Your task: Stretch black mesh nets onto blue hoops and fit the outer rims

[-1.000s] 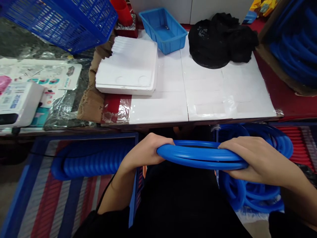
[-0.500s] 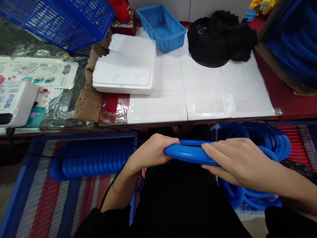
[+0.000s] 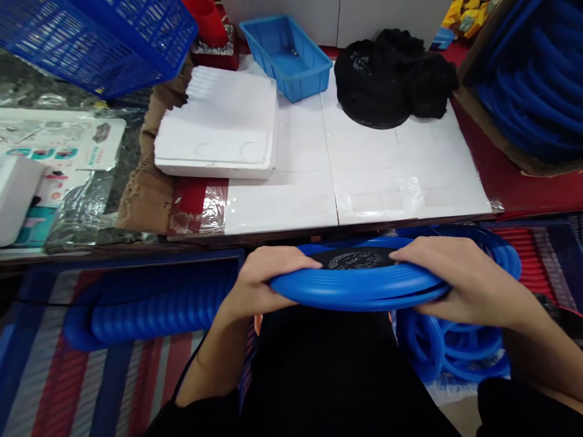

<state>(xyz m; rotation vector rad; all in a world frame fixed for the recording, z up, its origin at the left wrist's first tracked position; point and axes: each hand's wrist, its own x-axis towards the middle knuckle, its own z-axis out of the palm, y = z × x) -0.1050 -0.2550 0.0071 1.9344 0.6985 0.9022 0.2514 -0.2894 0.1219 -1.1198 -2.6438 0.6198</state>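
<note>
Both hands hold a blue plastic ring [image 3: 357, 288] in front of my body, just below the table edge. Its middle is filled with black mesh fabric [image 3: 357, 259] carrying pale print. A thin dark gap runs along the ring's outer edge at the right. My left hand [image 3: 264, 276] is closed on the left end, thumb on top and fingers beneath. At the right end, my right hand [image 3: 469, 279] grips likewise, its thumb at the edge of the mesh. A pile of black mesh pieces [image 3: 392, 79] lies ahead on the white-covered tabletop [image 3: 300, 200].
On the table stand a light blue bin [image 3: 303, 85], a white foam block [image 3: 218, 124] and a blue basket [image 3: 150, 54]. A carton of blue rings [image 3: 537, 91] is at right. Below are a row of blue rings [image 3: 155, 309] at left and loose blue rings [image 3: 473, 349] at right.
The ring has tilted, so its broad rim and printed mesh now show. My hands have moved farther apart, towards its opposite ends. The view has shifted slightly.
</note>
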